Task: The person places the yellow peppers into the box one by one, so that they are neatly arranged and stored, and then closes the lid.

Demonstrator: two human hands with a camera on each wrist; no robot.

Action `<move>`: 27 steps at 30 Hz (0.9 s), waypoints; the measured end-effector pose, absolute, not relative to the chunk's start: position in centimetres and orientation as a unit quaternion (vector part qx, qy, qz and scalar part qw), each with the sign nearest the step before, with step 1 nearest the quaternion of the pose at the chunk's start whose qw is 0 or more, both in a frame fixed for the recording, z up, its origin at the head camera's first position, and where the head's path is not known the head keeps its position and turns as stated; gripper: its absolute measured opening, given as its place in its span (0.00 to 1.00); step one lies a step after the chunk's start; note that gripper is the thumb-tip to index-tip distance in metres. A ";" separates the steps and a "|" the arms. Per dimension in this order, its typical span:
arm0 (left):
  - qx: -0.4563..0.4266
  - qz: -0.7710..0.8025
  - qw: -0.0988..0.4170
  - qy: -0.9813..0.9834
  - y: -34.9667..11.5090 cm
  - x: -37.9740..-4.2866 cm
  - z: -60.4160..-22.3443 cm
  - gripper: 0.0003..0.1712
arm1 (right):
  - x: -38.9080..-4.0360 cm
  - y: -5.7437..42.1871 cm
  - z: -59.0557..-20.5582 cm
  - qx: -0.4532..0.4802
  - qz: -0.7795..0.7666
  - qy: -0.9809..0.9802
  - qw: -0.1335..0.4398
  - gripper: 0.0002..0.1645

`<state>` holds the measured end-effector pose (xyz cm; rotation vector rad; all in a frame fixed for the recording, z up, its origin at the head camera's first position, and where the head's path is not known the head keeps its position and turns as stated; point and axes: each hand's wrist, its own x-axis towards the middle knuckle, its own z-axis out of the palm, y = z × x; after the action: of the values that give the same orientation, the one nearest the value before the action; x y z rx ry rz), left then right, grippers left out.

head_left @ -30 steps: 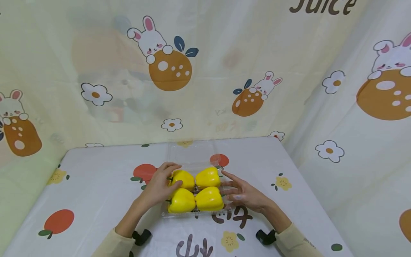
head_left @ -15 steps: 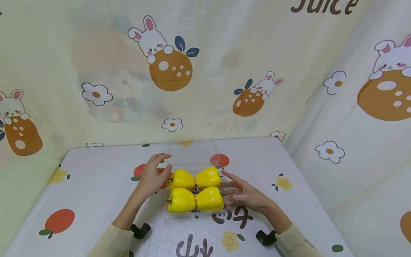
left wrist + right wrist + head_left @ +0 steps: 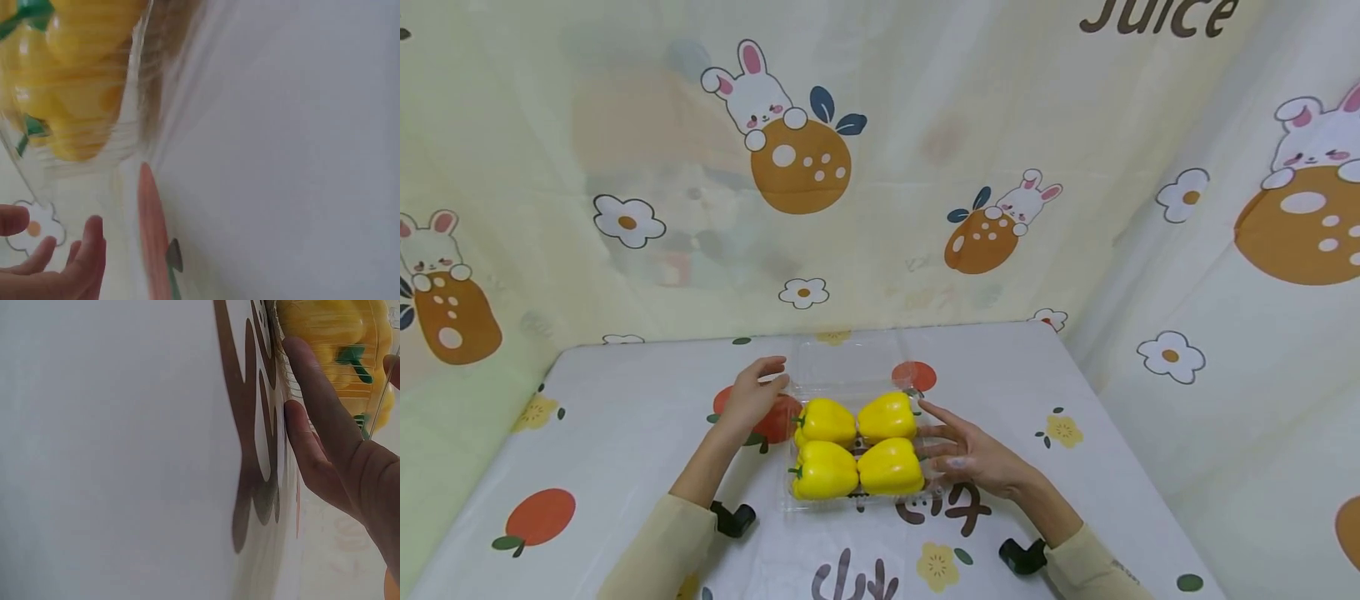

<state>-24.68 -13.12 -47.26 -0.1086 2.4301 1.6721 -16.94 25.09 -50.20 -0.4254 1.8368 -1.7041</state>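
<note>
Several yellow bell peppers (image 3: 825,471) sit in two rows inside a clear plastic box (image 3: 859,503). Its transparent lid (image 3: 850,362) lies folded back toward the far side of the table. My left hand (image 3: 754,398) hovers near the box's far left corner, beside the lid hinge, its fingers relaxed and holding nothing. In the left wrist view, a small space separates those fingers (image 3: 87,259) from the box. Mostly straight, the fingers of my right hand (image 3: 973,454) touch the box's right side. The right wrist view has fingertips (image 3: 301,353) against the ribbed wall.
A white tablecloth (image 3: 625,433) printed with fruit, flowers and dark lettering covers the table. A patterned curtain (image 3: 880,250) rises behind it and at both sides. Black devices (image 3: 733,518) are worn at both wrists.
My left hand has let go of the box's left side and moved up and left, toward the lid hinge. The right hand stays against the box, and the peppers keep their places.
</note>
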 end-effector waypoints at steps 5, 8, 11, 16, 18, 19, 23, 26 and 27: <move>-0.062 0.593 0.134 0.792 -13.2 -25.6 -47.6 0.32 | -16.9 25.0 -50.0 -0.151 -0.639 0.695 0.292 0.59; -0.072 0.608 0.155 0.775 -13.2 -25.8 -47.8 0.33 | -16.9 25.0 -50.0 -0.153 -0.637 0.697 0.291 0.59; -0.078 0.623 0.173 0.759 -13.3 -25.9 -47.9 0.33 | -16.9 25.1 -50.0 -0.159 -0.636 0.697 0.291 0.59; -0.082 0.641 0.184 0.741 -13.3 -26.3 -48.1 0.34 | -16.9 25.2 -50.0 -0.167 -0.637 0.693 0.293 0.58; -0.083 0.648 0.186 0.734 -13.2 -26.4 -48.1 0.33 | -16.9 25.2 -49.9 -0.167 -0.637 0.693 0.295 0.58; -0.084 0.650 0.186 0.732 -13.2 -26.5 -48.2 0.33 | -16.9 25.1 -49.9 -0.167 -0.636 0.693 0.293 0.58; -0.089 0.656 0.191 0.725 -13.2 -26.6 -48.3 0.32 | -16.9 25.0 -49.8 -0.153 -0.631 0.702 0.293 0.59; -0.092 0.657 0.192 0.723 -13.2 -26.7 -48.4 0.31 | -16.8 24.9 -49.8 -0.145 -0.627 0.708 0.291 0.60; -0.092 0.657 0.192 0.723 -13.2 -26.7 -48.4 0.31 | -16.8 24.9 -49.8 -0.144 -0.627 0.709 0.290 0.59</move>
<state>-26.65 -13.17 -48.45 -0.2585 2.0297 1.8455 -16.84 24.86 -49.84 -0.3848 1.8907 -1.6720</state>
